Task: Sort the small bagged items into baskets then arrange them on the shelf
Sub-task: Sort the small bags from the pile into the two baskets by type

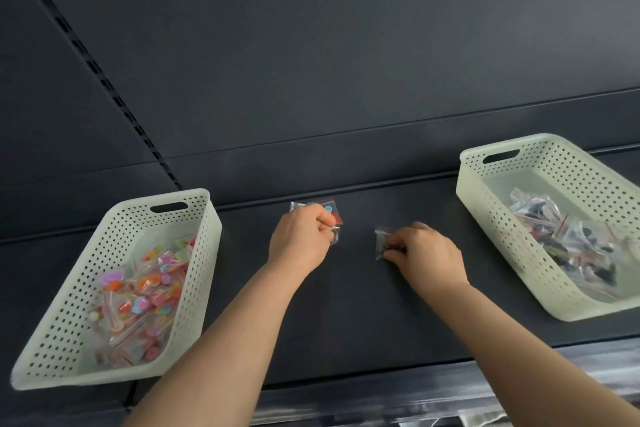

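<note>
Two pale perforated baskets stand on a dark shelf (pixel 346 305). The left basket (pixel 62 288) holds several small clear bags of colourful pieces. The right basket (pixel 485 204) holds several clear bags of dark pieces. Between them, my left hand (pixel 301 239) grips a small clear bag with colourful pieces (pixel 330 210) near the shelf's back. My right hand (pixel 427 255) pinches a small clear bag with dark contents (pixel 382 239) that lies on the shelf surface. Fingers cover much of both bags.
A dark back panel (pixel 346 62) rises behind the shelf, with a slotted upright rail (pixel 104 80) running diagonally at the left. The shelf's front edge (pixel 398 388) runs below my forearms, with something pale and blurred beneath it at the lower right.
</note>
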The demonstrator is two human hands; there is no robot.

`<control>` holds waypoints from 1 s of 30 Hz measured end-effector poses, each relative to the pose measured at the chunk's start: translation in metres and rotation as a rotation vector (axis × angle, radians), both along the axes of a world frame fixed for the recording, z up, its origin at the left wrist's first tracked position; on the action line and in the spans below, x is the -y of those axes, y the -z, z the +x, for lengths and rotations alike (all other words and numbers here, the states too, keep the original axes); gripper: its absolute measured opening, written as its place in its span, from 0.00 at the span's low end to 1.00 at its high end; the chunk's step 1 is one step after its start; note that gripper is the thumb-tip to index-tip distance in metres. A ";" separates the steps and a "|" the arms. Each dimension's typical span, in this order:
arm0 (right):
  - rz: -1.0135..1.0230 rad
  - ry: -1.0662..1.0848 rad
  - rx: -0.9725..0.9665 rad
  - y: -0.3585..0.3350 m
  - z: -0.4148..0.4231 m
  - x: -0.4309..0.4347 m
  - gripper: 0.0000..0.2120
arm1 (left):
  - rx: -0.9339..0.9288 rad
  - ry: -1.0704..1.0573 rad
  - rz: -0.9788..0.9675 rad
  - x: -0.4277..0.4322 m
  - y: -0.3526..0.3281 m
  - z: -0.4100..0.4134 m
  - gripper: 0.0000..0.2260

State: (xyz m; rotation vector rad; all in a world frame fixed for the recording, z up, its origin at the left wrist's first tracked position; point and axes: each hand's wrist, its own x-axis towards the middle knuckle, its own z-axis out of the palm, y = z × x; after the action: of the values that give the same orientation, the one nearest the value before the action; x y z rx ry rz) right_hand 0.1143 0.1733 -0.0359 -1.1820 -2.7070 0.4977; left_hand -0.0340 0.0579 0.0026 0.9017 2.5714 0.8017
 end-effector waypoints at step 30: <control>0.236 0.468 -0.242 -0.059 0.117 -0.077 0.14 | -0.022 0.458 0.295 -0.163 -0.037 0.125 0.06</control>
State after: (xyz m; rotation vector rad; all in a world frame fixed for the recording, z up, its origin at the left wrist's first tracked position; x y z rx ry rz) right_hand 0.2316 0.2508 0.0235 -1.5070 -2.1217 0.2272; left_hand 0.0913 0.2211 0.0394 1.5200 2.1578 1.0379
